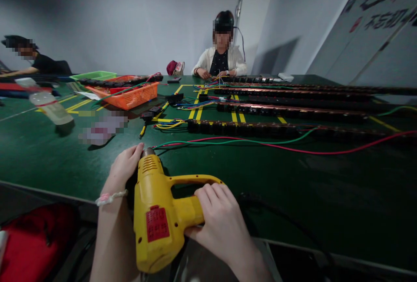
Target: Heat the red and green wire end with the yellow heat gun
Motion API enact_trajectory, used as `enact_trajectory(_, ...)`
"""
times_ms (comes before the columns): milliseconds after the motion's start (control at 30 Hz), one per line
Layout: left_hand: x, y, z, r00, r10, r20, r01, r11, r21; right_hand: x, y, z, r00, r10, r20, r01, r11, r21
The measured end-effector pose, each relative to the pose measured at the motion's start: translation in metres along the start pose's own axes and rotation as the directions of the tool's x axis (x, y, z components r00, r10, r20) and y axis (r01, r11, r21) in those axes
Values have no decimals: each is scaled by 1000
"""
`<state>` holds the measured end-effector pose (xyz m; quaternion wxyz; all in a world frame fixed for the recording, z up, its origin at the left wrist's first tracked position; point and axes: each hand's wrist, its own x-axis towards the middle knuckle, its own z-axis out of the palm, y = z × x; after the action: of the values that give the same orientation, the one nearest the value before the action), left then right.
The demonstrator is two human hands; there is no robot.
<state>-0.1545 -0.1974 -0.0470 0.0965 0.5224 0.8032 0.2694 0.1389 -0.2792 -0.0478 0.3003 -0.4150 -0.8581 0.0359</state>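
A yellow heat gun [151, 212] with a red label lies across the front of my view, its metal nozzle pointing away from me. My right hand [218, 208] is wrapped round its handle. Beyond the nozzle, my left hand [125, 164] has its fingers drawn together at the ends of a green wire [228, 142] and a red wire [293, 149]. The nozzle partly hides the spot where the fingers meet the wires. Both wires stretch off to the right over the green table [260, 177].
Long black strips with copper-coloured wires [276, 110] lie across the table. An orange basket [133, 98], a green basket [97, 74], a plastic bottle [50, 106] and a blurred pale item [104, 129] stand left. One person [221, 56] works opposite; another [39, 62] sits far left.
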Motion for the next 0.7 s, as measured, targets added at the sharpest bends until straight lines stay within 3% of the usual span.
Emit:
enact_trajectory(367, 4, -11, 3, 999, 32, -33, -33, 998, -52, -3, 2, 4, 999, -2, -38, 3, 1000, 22)
enact_trajectory(700, 2, -4, -1, 994, -13, 111, 9, 999, 43, -16, 17, -8, 991, 65, -120, -67, 998, -16)
